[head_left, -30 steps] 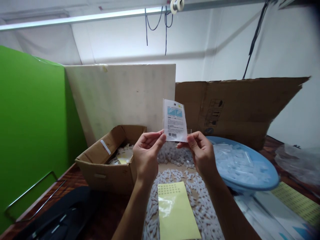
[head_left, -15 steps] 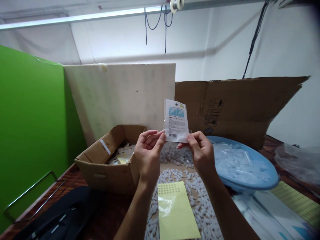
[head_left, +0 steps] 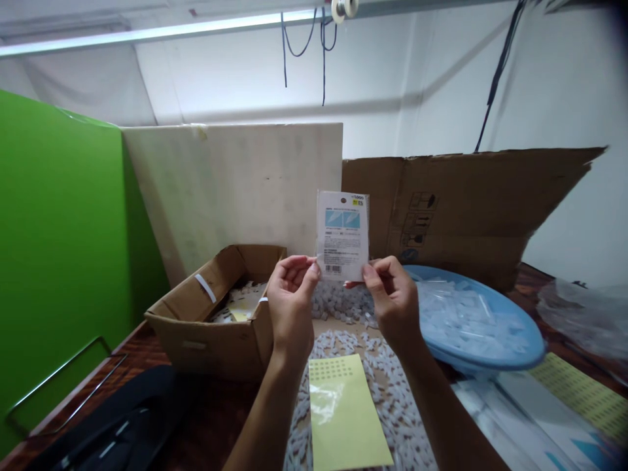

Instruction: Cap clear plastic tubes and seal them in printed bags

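Note:
Both hands pinch a small flat packet (head_left: pixel 343 239) by its lower corners, upright and facing me. It bears a white printed card with two blue pictures, a barcode, a hang hole and a yellow mark at the top right. My left hand (head_left: pixel 293 304) is closed on the lower left corner, thumb in front. At the lower right corner my right hand (head_left: pixel 394 297) grips with thumb and fingers. Below them a yellow sticker sheet (head_left: pixel 347 418) with rows of small marks near its top lies on many small whitish plastic pieces (head_left: pixel 407 412).
An open cardboard box (head_left: pixel 216 347) with small pieces and yellow paper stands left. To the right is a blue basin (head_left: pixel 534 347) of clear packets, beside a yellow sheet (head_left: pixel 583 392) and clear plastic (head_left: pixel 583 314). Cardboard panels (head_left: pixel 471 209) stand behind; a black object (head_left: pixel 118 418) lies front left.
The packet has turned to face me more squarely and straightened, shifting slightly left. Its top right print now shows more clearly. Both hands keep their hold.

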`<control>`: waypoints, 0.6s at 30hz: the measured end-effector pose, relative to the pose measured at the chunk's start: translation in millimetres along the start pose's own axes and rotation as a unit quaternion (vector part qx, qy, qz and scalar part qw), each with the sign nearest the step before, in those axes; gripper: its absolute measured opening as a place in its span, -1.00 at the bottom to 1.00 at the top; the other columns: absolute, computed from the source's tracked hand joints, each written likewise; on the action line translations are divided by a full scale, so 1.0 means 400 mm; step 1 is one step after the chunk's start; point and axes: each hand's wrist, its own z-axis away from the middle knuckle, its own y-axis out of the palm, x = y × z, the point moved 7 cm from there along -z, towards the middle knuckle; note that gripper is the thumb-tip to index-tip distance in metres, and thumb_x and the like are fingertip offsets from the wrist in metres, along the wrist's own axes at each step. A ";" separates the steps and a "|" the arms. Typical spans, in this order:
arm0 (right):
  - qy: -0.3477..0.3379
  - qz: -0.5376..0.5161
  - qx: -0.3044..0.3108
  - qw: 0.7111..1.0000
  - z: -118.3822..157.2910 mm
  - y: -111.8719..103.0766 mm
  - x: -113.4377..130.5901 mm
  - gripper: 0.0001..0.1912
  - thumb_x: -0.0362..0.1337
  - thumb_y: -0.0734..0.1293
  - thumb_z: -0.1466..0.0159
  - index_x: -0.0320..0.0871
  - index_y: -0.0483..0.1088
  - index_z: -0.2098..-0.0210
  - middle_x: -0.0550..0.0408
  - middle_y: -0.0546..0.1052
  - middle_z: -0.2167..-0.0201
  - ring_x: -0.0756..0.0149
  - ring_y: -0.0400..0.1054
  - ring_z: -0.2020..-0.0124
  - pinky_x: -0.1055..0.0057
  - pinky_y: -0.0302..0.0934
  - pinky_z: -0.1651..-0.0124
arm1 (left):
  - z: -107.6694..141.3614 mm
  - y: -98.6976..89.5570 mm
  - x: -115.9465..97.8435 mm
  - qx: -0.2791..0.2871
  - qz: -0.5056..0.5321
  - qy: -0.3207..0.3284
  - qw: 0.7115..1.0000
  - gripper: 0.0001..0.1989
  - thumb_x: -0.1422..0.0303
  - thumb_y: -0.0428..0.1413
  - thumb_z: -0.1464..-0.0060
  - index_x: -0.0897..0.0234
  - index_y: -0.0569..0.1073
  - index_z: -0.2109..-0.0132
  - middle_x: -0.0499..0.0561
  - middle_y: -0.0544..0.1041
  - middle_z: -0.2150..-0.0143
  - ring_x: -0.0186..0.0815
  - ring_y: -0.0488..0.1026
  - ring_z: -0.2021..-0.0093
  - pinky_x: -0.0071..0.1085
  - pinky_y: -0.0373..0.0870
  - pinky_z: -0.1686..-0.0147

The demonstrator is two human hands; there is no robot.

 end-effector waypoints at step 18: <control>-0.020 -0.054 0.056 0.997 0.011 0.016 0.005 -0.83 -0.22 0.36 -0.40 -0.09 0.35 0.32 0.16 0.51 0.34 0.32 0.52 0.37 0.41 0.32 0.29 | -0.003 0.003 0.065 0.114 0.128 -0.258 0.951 -0.77 0.23 0.29 -0.20 0.26 0.62 0.08 0.07 0.65 0.01 -0.36 0.56 0.12 -0.50 0.48 0.20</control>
